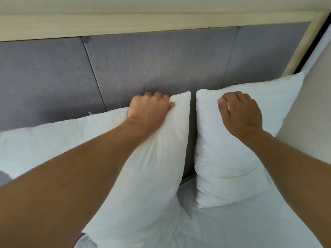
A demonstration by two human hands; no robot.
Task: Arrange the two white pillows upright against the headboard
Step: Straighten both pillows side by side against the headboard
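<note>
Brightness: bright, even, soft daylight-like light; source not visible.
Shadows: faint; a darker gap between the two pillows [223, 149], soft shade under the forearms.
Glare: none; the white fabric looks close to washed out, with little weave detail.
Sharpness: slightly soft overall, perhaps from compression.
Distortion: wide-angle bend; the headboard [143, 68] frame curves and tilts toward the edges.
</note>
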